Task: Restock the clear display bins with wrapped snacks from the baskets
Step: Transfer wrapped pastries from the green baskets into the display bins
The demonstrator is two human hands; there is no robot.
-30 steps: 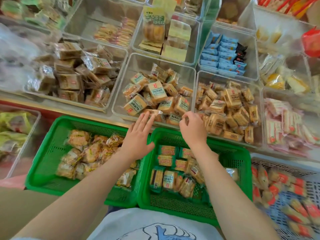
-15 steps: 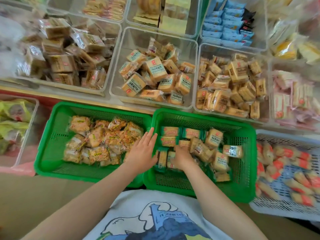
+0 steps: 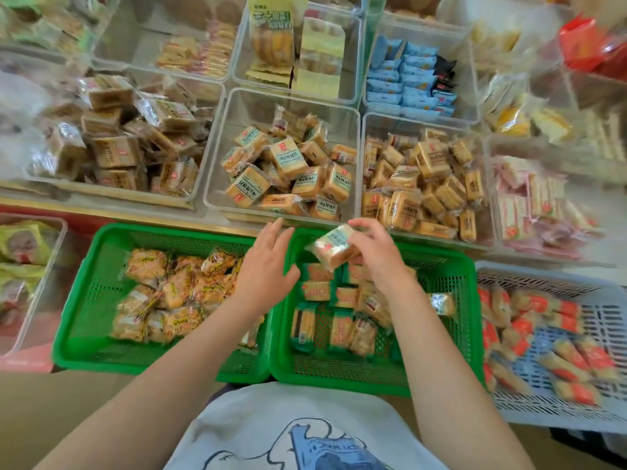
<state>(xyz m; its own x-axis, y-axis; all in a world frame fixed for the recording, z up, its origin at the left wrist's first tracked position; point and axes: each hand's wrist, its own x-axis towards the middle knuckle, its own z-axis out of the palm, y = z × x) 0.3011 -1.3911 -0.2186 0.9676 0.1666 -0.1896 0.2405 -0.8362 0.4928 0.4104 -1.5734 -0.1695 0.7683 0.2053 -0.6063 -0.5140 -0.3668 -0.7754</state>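
At far left, a clear side bin (image 3: 51, 266) holds yellow-green packets. Next to it stands the left green basket (image 3: 84, 300), loaded with orange-yellow wrapped snacks (image 3: 163, 293). Behind the basket, on the shelf, the left clear bin (image 3: 210, 130) is heaped with brown packaged cakes.

The person's left hand (image 3: 268, 266) hovers over the seam where the two green baskets meet, fingers straight and spread, holding nothing.

The middle clear bin (image 3: 217, 184) sits directly behind the hands and is roughly half full of green-labelled toast packets (image 3: 288, 164). The right green basket (image 3: 464, 300) touches the left one and contains more packets of the same kind, along with green-edged ones, lying flat on its floor.

The right hand (image 3: 376, 256) grasps one wrapped packet (image 3: 334, 247) with curled fingers, above the far end of the right green basket and just short of the middle bin's front wall. The packet is blurred.

Further right, another clear bin (image 3: 488, 198) is filled with tan packets. At far right a grey basket (image 3: 610, 317) holds red-and-orange wrapped snacks (image 3: 559, 334). The person's printed white shirt (image 3: 305, 429) shows at the bottom.
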